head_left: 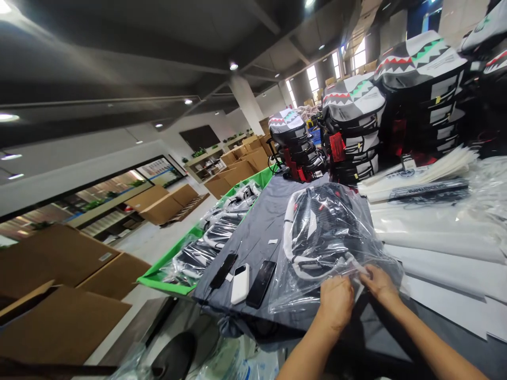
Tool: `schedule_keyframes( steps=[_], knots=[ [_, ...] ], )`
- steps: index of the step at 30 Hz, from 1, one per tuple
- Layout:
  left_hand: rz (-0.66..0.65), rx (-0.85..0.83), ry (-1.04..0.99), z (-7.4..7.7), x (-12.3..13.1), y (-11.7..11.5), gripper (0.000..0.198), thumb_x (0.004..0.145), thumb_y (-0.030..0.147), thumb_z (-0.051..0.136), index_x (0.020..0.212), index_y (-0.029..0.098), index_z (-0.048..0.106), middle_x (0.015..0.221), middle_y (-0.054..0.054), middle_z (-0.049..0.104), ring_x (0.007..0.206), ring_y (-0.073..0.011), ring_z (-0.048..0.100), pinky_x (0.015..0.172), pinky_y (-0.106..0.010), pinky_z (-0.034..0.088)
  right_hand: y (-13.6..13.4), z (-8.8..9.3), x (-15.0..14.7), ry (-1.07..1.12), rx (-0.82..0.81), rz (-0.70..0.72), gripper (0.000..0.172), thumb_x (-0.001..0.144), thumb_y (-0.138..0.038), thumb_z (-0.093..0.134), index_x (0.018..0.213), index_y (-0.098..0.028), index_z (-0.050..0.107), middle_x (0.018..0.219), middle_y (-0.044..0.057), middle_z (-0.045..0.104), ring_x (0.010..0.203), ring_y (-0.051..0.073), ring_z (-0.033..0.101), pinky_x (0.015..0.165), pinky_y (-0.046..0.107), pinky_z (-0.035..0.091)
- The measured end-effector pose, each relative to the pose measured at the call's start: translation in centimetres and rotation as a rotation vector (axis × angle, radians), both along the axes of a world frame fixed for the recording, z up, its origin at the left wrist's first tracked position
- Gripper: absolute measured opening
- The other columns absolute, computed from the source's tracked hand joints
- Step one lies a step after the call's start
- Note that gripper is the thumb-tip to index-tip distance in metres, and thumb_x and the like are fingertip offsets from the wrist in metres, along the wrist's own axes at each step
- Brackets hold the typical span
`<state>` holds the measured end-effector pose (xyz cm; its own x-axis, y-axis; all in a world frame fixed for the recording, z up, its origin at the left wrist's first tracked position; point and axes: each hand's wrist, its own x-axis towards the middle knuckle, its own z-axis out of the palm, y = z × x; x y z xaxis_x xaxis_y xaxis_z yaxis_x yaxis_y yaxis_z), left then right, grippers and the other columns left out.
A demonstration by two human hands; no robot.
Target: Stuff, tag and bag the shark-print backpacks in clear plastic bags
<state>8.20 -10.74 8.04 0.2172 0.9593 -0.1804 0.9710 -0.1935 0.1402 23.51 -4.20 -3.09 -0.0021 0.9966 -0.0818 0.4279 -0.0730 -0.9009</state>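
A black, white and red backpack lies inside a clear plastic bag [325,232] on the grey-covered table [253,232]. My left hand [336,302] rests curled on the near edge of the bag's open end. My right hand [379,284] pinches that same plastic edge just to the right. Both hands sit side by side at the bag's mouth.
Two dark phones [261,282] and a white power bank [240,283] lie left of the bag. A green bin [158,275] holds several bagged backpacks. Stacks of shark-print backpacks [352,126] stand behind. White flat bags [435,232] lie at the right. Cardboard boxes [63,295] cover the floor at left.
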Motion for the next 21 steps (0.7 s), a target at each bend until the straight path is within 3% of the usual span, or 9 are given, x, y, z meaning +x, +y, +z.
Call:
schedule_keyframes(
  steps=[3,5,9,12,14,19,21],
  knots=[
    [-0.004,-0.018,0.016,-0.2,-0.2,0.1,0.028,0.095,0.016,0.047,0.100,0.015,0.074,0.101,-0.014,0.076,0.098,-0.0283,0.071,0.081,-0.032,0.050,-1.1,0.1,0.8,0.110,-0.038,0.040,0.038,0.070,-0.061,0.057,0.059,-0.025,0.054,0.056,0.000,0.053,0.060,0.021,0.055,0.061,0.033,0.044],
    [0.010,-0.023,0.007,-0.4,0.0,0.1,0.029,0.096,0.016,0.046,0.101,0.015,0.074,0.101,-0.014,0.076,0.098,-0.0278,0.071,0.081,-0.032,0.050,-1.7,0.1,1.3,0.191,-0.057,0.032,0.040,0.071,-0.063,0.057,0.065,-0.024,0.057,0.059,0.000,0.056,0.060,0.020,0.055,0.060,0.032,0.043],
    [-0.002,-0.029,-0.022,-0.3,1.0,-0.1,0.030,0.096,0.017,0.045,0.098,0.016,0.075,0.099,-0.013,0.077,0.097,-0.0263,0.072,0.085,-0.032,0.051,-2.3,-0.3,1.0,0.352,-0.071,-0.017,0.043,0.064,-0.060,0.067,0.083,-0.022,0.059,0.078,0.003,0.069,0.074,0.023,0.064,0.069,0.034,0.050],
    [0.020,-0.046,-0.036,0.3,1.8,-0.4,0.034,0.097,0.017,0.042,0.102,0.015,0.076,0.102,-0.014,0.078,0.100,-0.0255,0.073,0.090,-0.032,0.052,-2.6,-0.7,0.3,0.465,-0.087,-0.010,0.058,0.064,-0.061,0.070,0.104,-0.021,0.058,0.093,0.008,0.075,0.085,0.028,0.069,0.075,0.037,0.054],
    [0.032,-0.071,-0.031,0.7,2.0,-0.5,0.036,0.098,0.016,0.041,0.104,0.013,0.077,0.104,-0.015,0.078,0.101,-0.0263,0.073,0.092,-0.033,0.052,-2.7,-0.8,0.2,0.504,-0.087,0.030,0.063,0.063,-0.063,0.072,0.108,-0.020,0.059,0.094,0.009,0.075,0.090,0.028,0.071,0.079,0.037,0.055],
    [0.008,-0.101,-0.014,1.5,1.5,-0.4,0.037,0.098,0.017,0.042,0.094,0.014,0.078,0.100,-0.016,0.078,0.100,-0.0274,0.074,0.089,-0.033,0.052,-1.9,-0.5,0.5,0.423,-0.051,0.006,0.049,0.075,-0.068,0.059,0.087,-0.021,0.060,0.073,0.004,0.068,0.066,0.023,0.065,0.060,0.034,0.051],
    [0.008,-0.079,-0.008,1.9,1.0,-0.2,0.038,0.100,0.019,0.041,0.095,0.013,0.077,0.101,-0.016,0.078,0.101,-0.0270,0.073,0.089,-0.032,0.051,-1.7,-0.1,0.8,0.350,0.010,-0.033,0.042,0.070,-0.062,0.064,0.081,-0.022,0.059,0.073,0.004,0.067,0.067,0.024,0.063,0.063,0.037,0.051]
  ],
)
